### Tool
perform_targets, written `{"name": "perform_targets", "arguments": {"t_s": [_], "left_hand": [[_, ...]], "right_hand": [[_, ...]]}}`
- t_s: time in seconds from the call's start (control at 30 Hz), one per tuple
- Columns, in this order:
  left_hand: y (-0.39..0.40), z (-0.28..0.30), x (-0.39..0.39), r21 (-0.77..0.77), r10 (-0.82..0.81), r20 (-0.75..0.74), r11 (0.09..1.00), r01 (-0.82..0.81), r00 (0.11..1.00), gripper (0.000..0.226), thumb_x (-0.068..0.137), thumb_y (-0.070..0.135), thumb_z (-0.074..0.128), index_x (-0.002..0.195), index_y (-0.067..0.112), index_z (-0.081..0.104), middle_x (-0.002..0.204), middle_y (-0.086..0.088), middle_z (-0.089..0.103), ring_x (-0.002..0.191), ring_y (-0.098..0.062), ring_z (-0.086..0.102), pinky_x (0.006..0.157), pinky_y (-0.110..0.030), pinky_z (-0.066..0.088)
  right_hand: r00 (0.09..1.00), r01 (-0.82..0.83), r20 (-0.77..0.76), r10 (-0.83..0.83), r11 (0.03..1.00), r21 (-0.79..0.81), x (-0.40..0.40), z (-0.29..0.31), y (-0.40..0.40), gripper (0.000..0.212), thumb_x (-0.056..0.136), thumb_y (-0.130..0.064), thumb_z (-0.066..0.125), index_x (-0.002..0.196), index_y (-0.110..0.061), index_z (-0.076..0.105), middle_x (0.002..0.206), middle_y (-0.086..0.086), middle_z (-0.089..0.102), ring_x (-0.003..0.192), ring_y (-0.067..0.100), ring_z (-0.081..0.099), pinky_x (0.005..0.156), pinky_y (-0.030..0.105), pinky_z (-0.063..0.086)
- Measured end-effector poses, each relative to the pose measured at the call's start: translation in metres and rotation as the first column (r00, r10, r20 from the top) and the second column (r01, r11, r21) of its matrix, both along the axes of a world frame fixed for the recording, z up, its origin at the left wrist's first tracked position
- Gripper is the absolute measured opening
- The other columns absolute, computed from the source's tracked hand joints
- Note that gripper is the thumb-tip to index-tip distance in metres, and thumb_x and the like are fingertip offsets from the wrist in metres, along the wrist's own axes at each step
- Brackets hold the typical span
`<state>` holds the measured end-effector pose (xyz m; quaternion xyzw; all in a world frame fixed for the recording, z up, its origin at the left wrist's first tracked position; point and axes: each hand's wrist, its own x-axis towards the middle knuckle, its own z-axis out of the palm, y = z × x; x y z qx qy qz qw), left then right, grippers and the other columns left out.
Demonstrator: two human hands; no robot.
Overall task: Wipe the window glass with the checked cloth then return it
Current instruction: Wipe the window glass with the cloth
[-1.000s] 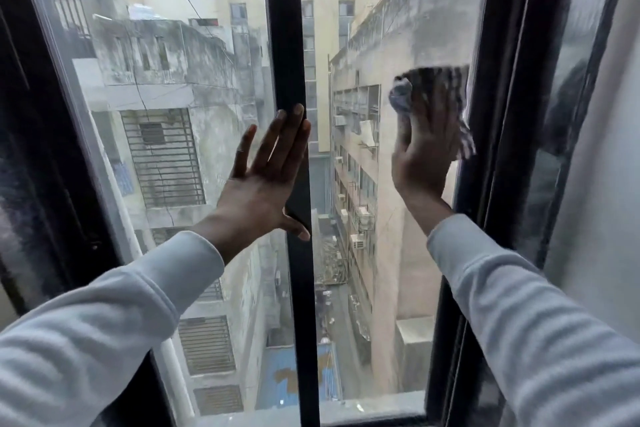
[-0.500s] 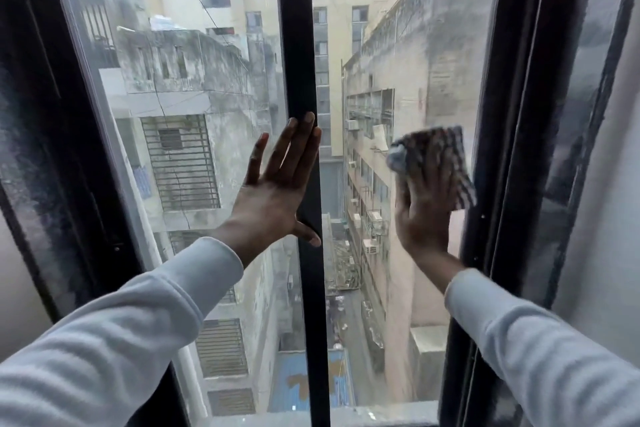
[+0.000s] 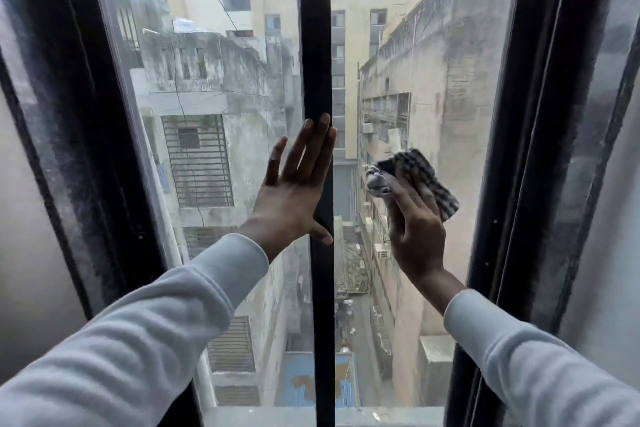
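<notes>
Pressing flat against the window, the left hand (image 3: 298, 191) lies spread, grasping nothing, its fingers over the black centre bar (image 3: 316, 45) and its palm on the left glass pane (image 3: 214, 87). The right hand (image 3: 414, 229) grips the bunched checked cloth (image 3: 415, 173) and holds it against the right glass pane (image 3: 433, 45), beside the centre bar, above grey-white sleeves (image 3: 519, 357).

Checked cloth (image 3: 420, 180) partly behind right hand (image 3: 417, 236)
</notes>
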<state>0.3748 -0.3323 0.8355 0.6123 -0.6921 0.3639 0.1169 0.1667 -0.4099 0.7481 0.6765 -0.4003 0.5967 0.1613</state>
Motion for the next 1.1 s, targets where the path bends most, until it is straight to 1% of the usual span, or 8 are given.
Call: {"name": "perform_targets", "arguments": {"t_s": [0.13, 0.23, 0.33, 0.4, 0.47, 0.63, 0.77, 1.1], "left_hand": [[0.019, 0.007, -0.002, -0.006, -0.061, -0.058, 0.998, 0.061, 0.996, 0.149, 0.076, 0.06, 0.085, 0.169, 0.017, -0.024, 0.177, 0.001, -0.035, 0.167, -0.02, -0.023, 0.133, -0.049, -0.016], [0.039, 0.005, -0.003, -0.178, -0.278, -0.325, 0.957, 0.23, 0.904, 0.078, 0.099, 0.046, 0.064, 0.168, 0.025, 0.033, 0.175, 0.003, 0.031, 0.16, -0.019, 0.037, 0.127, -0.033, 0.005], [0.073, 0.012, -0.012, -0.101, -0.267, -0.91, 0.884, 0.457, 0.316, 0.059, 0.108, 0.062, 0.042, 0.145, 0.019, 0.06, 0.13, -0.002, 0.067, 0.121, -0.023, 0.062, 0.11, -0.039, 0.042], [0.095, 0.017, -0.015, -0.075, -0.009, -0.993, 0.8, 0.596, -0.114, 0.078, 0.101, 0.077, 0.034, 0.138, 0.014, 0.064, 0.128, -0.007, 0.07, 0.117, -0.024, 0.064, 0.101, -0.042, 0.05], [0.115, 0.019, -0.007, -0.117, 0.083, -0.961, 0.742, 0.66, -0.264, 0.074, 0.098, 0.079, 0.038, 0.122, 0.017, 0.072, 0.122, -0.004, 0.076, 0.116, -0.022, 0.068, 0.103, -0.045, 0.05], [0.151, 0.022, 0.02, -0.296, -0.102, -0.939, 0.721, 0.626, -0.328, 0.041, 0.11, 0.046, 0.051, 0.116, 0.008, 0.065, 0.112, -0.006, 0.073, 0.103, -0.022, 0.068, 0.096, -0.047, 0.056], [0.176, 0.021, 0.028, -0.393, -0.257, -0.914, 0.746, 0.538, -0.313, 0.04, 0.115, 0.041, 0.039, 0.128, 0.008, 0.056, 0.112, -0.004, 0.068, 0.104, -0.02, 0.065, 0.096, -0.05, 0.06], [0.222, -0.095, -0.038, -0.346, -0.27, -0.937, 0.807, 0.479, -0.221, 0.032, 0.112, 0.044, 0.045, 0.111, 0.016, 0.06, 0.097, 0.003, 0.069, 0.09, -0.016, 0.065, 0.086, -0.044, 0.056]], "right_hand": [[0.646, -0.665, 0.634, 0.424, 0.721, 0.196, -0.003, 0.049, 0.053, 0.032, 0.115, -0.028, 0.049, 0.145, -0.022, 0.061, 0.088, 0.008, 0.063, 0.048, 0.009, 0.057, 0.044, 0.027, 0.051], [0.366, -0.893, 0.849, 0.381, 0.401, 0.204, -0.013, 0.089, 0.1, 0.041, 0.115, -0.027, 0.046, 0.154, -0.013, 0.052, 0.098, 0.001, 0.068, 0.057, 0.006, 0.072, 0.045, 0.023, 0.058], [0.258, -0.962, 0.828, 0.497, 0.214, 0.171, -0.01, 0.113, 0.153, 0.042, 0.119, -0.018, 0.029, 0.15, 0.002, 0.048, 0.116, 0.012, 0.08, 0.098, 0.021, 0.082, 0.076, 0.034, 0.069], [0.221, -0.975, 0.832, 0.509, 0.128, 0.181, -0.005, 0.118, 0.174, 0.038, 0.119, -0.017, 0.022, 0.129, 0.0, 0.054, 0.081, 0.007, 0.082, 0.067, 0.014, 0.08, 0.055, 0.025, 0.064], [0.19, -0.982, 0.839, 0.509, 0.094, 0.165, 0.004, 0.124, 0.195, 0.038, 0.119, -0.023, 0.024, 0.12, -0.005, 0.057, 0.072, 0.005, 0.08, 0.057, 0.012, 0.077, 0.049, 0.023, 0.061], [0.274, -0.955, 0.846, 0.458, 0.231, 0.184, 0.016, 0.126, 0.225, 0.033, 0.116, -0.025, 0.045, 0.136, -0.004, 0.059, 0.103, 0.01, 0.075, 0.082, 0.026, 0.074, 0.068, 0.039, 0.064], [0.439, -0.854, 0.82, 0.367, 0.455, 0.253, 0.017, 0.113, 0.247, 0.037, 0.108, -0.014, 0.063, 0.142, 0.0, 0.056, 0.093, 0.009, 0.071, 0.047, 0.01, 0.053, 0.035, 0.023, 0.043], [0.705, -0.531, 0.7, 0.117, 0.741, 0.411, -0.029, 0.009, 0.36, 0.052, 0.092, -0.005, 0.083, 0.138, -0.018, 0.061, 0.105, 0.029, 0.077, 0.087, 0.03, 0.072, 0.08, 0.053, 0.061]]}}
